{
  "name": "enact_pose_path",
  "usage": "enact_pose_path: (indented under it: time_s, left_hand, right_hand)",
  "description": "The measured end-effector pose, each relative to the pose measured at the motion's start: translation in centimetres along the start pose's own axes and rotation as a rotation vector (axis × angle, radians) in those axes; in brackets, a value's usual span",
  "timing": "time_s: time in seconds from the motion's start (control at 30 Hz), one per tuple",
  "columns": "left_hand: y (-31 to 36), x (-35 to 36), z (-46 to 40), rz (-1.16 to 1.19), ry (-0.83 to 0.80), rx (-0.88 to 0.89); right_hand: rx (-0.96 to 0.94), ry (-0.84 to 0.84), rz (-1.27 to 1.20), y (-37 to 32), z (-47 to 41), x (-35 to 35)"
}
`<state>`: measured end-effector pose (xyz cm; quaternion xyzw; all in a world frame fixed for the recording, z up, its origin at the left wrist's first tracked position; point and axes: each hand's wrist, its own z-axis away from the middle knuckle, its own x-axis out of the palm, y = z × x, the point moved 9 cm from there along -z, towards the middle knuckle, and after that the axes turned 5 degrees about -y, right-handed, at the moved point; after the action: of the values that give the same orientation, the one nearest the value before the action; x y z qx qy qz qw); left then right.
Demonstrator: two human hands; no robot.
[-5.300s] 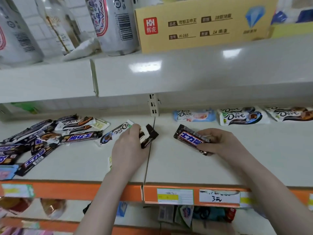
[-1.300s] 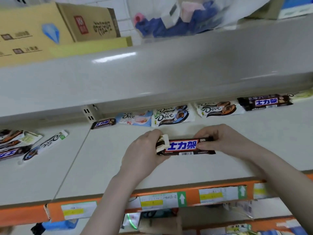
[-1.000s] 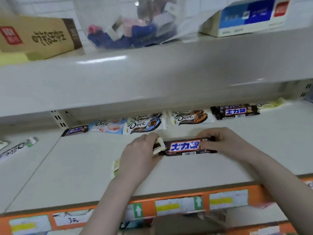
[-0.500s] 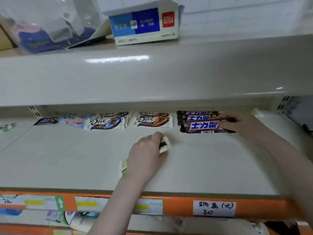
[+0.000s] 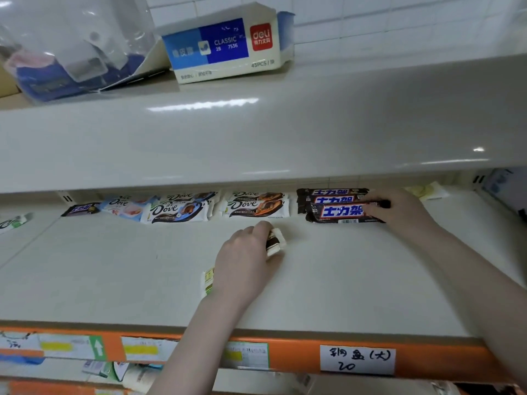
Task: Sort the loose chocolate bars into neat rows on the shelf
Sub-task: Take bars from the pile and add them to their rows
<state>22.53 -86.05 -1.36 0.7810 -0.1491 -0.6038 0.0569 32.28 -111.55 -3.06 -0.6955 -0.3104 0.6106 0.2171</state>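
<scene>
With my right hand [image 5: 399,212] pinching the dark bar [image 5: 342,213] onto its stack at the shelf [image 5: 370,280] back, and my left hand [image 5: 245,260] curled round a white bar [image 5: 275,242], a careless release could slide the stack askew.

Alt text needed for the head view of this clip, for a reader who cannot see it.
The right hand sets a dark Snickers bar against the Snickers stack at the back of a white shelf, right of a row of Dove bars. The left hand holds a white-wrapped bar further forward.
</scene>
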Motion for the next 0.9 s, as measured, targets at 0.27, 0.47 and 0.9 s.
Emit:
enact_pose_path:
  time_s: [0.27, 0.47, 0.9]
  left_hand:
    - [0.4, 0.8, 0.2, 0.086, -0.048, 0.044]
    - [0.6, 1.0, 0.3, 0.079, -0.08, 0.081]
    - [-0.1, -0.4, 2.4, -0.037, 0.004, 0.208]
  right_hand:
    - [-0.023, 0.155, 0.179, -0.2, 0.0, 0.6]
    - [-0.043, 0.207, 0.305, -2.1, 0.9, 0.3]
    - [-0.05, -0.349, -0.369, -12.0, 9.0, 9.1]
